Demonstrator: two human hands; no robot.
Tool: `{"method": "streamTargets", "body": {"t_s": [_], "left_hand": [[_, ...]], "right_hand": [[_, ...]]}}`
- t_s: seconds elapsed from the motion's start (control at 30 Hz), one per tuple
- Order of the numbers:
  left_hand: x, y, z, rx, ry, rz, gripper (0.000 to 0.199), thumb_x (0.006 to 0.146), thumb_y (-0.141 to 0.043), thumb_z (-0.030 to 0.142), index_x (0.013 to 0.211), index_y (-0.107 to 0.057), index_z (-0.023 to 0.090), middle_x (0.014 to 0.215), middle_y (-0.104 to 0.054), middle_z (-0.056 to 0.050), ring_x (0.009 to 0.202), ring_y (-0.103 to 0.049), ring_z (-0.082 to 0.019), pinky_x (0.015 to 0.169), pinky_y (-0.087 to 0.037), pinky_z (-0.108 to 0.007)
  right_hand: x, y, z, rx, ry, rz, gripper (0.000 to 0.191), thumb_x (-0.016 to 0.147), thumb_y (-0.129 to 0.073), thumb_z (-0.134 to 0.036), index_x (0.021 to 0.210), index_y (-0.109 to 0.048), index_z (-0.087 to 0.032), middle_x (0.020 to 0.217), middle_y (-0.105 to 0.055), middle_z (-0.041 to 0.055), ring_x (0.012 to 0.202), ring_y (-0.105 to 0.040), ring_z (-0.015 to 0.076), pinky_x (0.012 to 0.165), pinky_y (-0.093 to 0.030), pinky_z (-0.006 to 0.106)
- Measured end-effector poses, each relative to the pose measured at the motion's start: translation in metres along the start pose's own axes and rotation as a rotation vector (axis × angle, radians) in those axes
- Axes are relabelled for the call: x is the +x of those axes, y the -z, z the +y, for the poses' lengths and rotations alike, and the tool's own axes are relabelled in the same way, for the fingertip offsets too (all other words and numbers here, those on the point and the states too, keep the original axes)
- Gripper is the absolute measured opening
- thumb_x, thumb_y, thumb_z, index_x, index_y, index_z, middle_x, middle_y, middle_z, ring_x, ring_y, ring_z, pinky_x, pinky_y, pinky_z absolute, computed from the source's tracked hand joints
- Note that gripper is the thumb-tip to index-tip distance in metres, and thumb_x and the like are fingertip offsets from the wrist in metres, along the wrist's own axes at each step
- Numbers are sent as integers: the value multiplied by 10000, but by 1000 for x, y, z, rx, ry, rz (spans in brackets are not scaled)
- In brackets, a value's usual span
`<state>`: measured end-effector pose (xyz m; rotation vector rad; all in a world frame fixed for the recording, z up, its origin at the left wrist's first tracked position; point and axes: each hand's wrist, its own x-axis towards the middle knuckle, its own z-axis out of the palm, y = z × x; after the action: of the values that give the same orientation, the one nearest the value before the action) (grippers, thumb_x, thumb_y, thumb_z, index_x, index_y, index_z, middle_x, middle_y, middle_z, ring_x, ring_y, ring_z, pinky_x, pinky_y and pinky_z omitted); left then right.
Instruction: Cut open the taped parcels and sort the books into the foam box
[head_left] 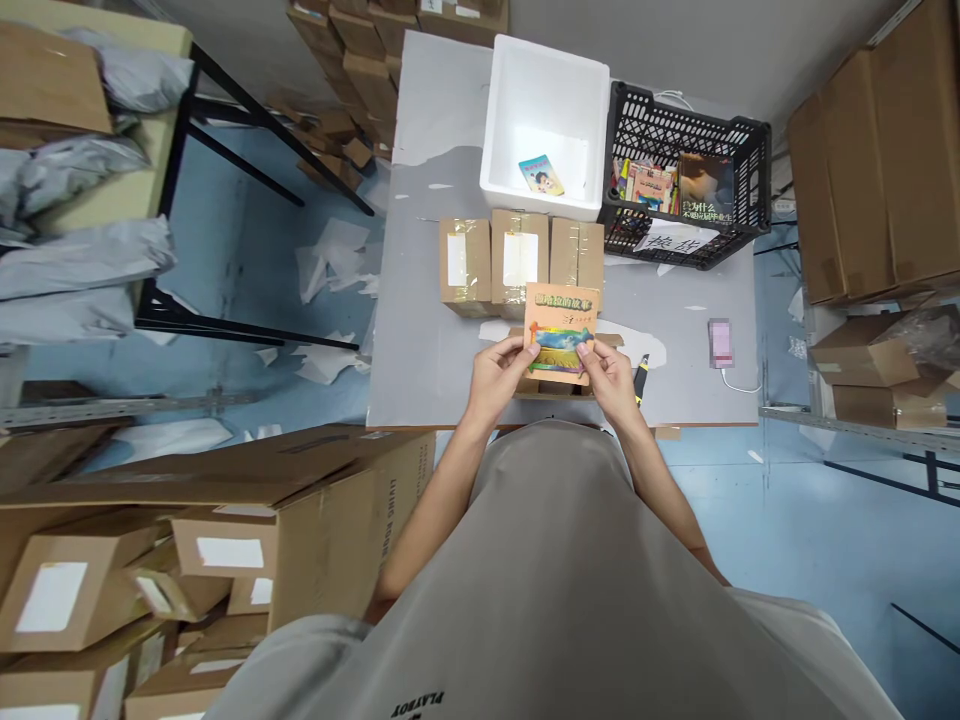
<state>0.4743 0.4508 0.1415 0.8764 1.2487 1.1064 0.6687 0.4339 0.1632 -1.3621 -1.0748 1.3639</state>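
An orange book (562,318) with a colourful cover picture is held upright in front of me. My left hand (498,376) grips its lower left edge, thumb on the cover. Its lower right edge is pinched by my right hand (609,378). Behind and below the book, mostly hidden by it, is an open cardboard box (553,391) near the table's front edge. Three taped cardboard boxes stand in a row beyond, the middle one (520,258) with a white label. A black and yellow cutter (641,380) lies beside my right hand.
On the grey table (427,370) a white foam box (545,120) holds a small blue book (541,175). Right of it, a black crate (686,180) contains books. A phone (721,343) with a cable lies at the right. A large carton (345,540) of boxes stands at lower left.
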Motion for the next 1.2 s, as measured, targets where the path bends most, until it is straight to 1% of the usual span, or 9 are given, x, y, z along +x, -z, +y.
{"method": "streamTargets", "body": {"t_s": [0.13, 0.23, 0.3, 0.43, 0.57, 0.67, 0.83, 1.0, 1.2], "left_hand": [[-1, -2, -5, -40, 14, 29, 622, 756, -1002, 762, 1009, -915, 201, 1008, -880, -86, 982, -826, -269, 932, -686, -391], [1, -2, -9, -44, -34, 98, 641, 763, -997, 772, 1028, -908, 195, 1005, -881, -94, 953, -821, -260, 878, -675, -366], [1, -3, -10, -4, -91, 145, 613, 800, -979, 765, 1031, -907, 202, 991, -877, -90, 910, -810, -247, 824, -664, -346], [-8, -12, -7, 148, -262, 152, 477, 944, -897, 692, 1045, -926, 227, 1041, -867, -80, 935, -800, -235, 842, -671, -350], [-23, -25, -2, 318, -438, 28, 327, 1026, -861, 520, 1195, -919, 246, 1233, -852, -100, 1121, -815, -257, 1025, -684, -405], [-26, -24, 0, 391, -525, -35, 316, 1045, -840, 447, 1291, -882, 254, 1315, -830, -113, 1224, -798, -268, 1133, -654, -441], [-11, -6, -1, 231, -334, 129, 530, 989, -881, 612, 1353, -844, 229, 1337, -823, -131, 1145, -795, -260, 1063, -663, -427], [-4, 0, -3, -58, 15, 48, 662, 799, -968, 799, 1052, -911, 190, 1130, -888, -126, 1050, -820, -291, 973, -679, -425], [-10, -5, -4, -120, 37, 127, 647, 725, -1022, 793, 980, -921, 206, 1061, -889, -101, 982, -807, -267, 918, -672, -396]], "right_hand": [[3, 1, 4, -44, 35, 35, 763, 982, -710, -908, 1341, -843, -247, 1256, -898, 98, 1232, -843, 334, 1096, -706, 483], [-1, 0, 3, -160, 144, 171, 825, 1042, -663, -871, 1581, -737, -250, 1585, -778, 148, 1498, -738, 347, 1290, -605, 541], [-7, -5, 2, -219, 170, 183, 791, 1077, -652, -825, 1643, -699, -274, 1685, -710, 139, 1573, -684, 349, 1359, -544, 567], [-18, -25, 5, -198, 136, 78, 778, 1034, -742, -801, 1614, -728, -282, 1639, -751, 121, 1520, -729, 351, 1335, -575, 560], [-19, -37, 10, -150, 112, 141, 766, 969, -824, -798, 1489, -782, -238, 1461, -849, 132, 1338, -828, 335, 1229, -661, 511], [-14, -28, 9, -63, 85, 180, 673, 1006, -761, -816, 1341, -827, -235, 1319, -897, 115, 1233, -862, 318, 1122, -718, 477], [-8, -4, -3, 64, 39, 116, 636, 971, -823, -801, 1279, -857, -246, 1249, -916, 102, 1261, -864, 339, 1103, -737, 511], [-6, -2, -1, 142, -21, 77, 683, 915, -871, -817, 1283, -864, -243, 1245, -919, 106, 1336, -842, 358, 1140, -726, 550], [1, -7, 13, 128, -40, 83, 734, 923, -848, -835, 1360, -837, -246, 1307, -907, 113, 1340, -840, 360, 1192, -695, 585]]}}
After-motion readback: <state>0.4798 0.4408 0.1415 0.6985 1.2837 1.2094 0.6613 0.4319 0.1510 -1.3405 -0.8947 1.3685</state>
